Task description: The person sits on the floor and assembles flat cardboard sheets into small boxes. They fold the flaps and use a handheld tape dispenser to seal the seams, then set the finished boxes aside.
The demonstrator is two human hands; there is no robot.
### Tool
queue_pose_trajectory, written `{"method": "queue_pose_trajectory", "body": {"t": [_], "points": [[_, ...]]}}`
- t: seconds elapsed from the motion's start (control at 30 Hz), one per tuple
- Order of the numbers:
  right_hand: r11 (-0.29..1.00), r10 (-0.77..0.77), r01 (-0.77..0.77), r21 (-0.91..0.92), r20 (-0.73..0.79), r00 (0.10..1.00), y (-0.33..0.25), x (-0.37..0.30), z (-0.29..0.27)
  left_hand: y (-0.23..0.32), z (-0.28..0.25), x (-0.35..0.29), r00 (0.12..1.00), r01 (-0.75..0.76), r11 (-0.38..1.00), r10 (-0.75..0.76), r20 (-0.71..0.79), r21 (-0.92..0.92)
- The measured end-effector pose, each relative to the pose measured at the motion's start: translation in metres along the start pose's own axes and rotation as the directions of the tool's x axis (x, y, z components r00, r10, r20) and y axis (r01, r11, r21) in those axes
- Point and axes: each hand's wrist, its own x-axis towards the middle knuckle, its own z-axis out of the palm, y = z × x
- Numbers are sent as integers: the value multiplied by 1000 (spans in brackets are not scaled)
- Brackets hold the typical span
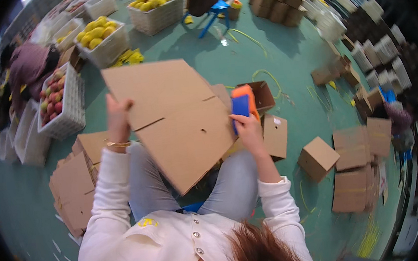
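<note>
A flattened brown cardboard box (pixel 183 118) is held up tilted in front of my lap, with slits and a small hole in it. My left hand (pixel 117 119) grips its left edge, thumb over the front. Beside its right edge, my right hand (pixel 249 131) is closed around a blue-and-orange hand tool (pixel 241 107), whose exact kind I cannot make out. An open cardboard box (pixel 261 96) is just behind the tool. Another brown box (pixel 275 135) stands right of my right hand.
Flattened boxes (pixel 75 187) are stacked on the floor at my left. At right are a closed box (pixel 319 158) and more stacked cardboard (pixel 354 187). White crates hold red fruit (pixel 53 100) and yellow fruit (pixel 95 33). A person (pixel 32 66) bends at far left; yellow strapping (pixel 251 40) lies ahead.
</note>
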Motion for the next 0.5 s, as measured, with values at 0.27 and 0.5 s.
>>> {"method": "queue_pose_trajectory", "body": {"t": [0.27, 0.5], "points": [[992, -75, 54, -114, -193, 978, -95, -31, -32, 114, 12, -10, 872, -410, 853, 263, 412, 324], [987, -58, 54, 150, 23, 998, -141, -36, -8, 2, 92, -12, 848, -183, 903, -54, 527, 389]]}}
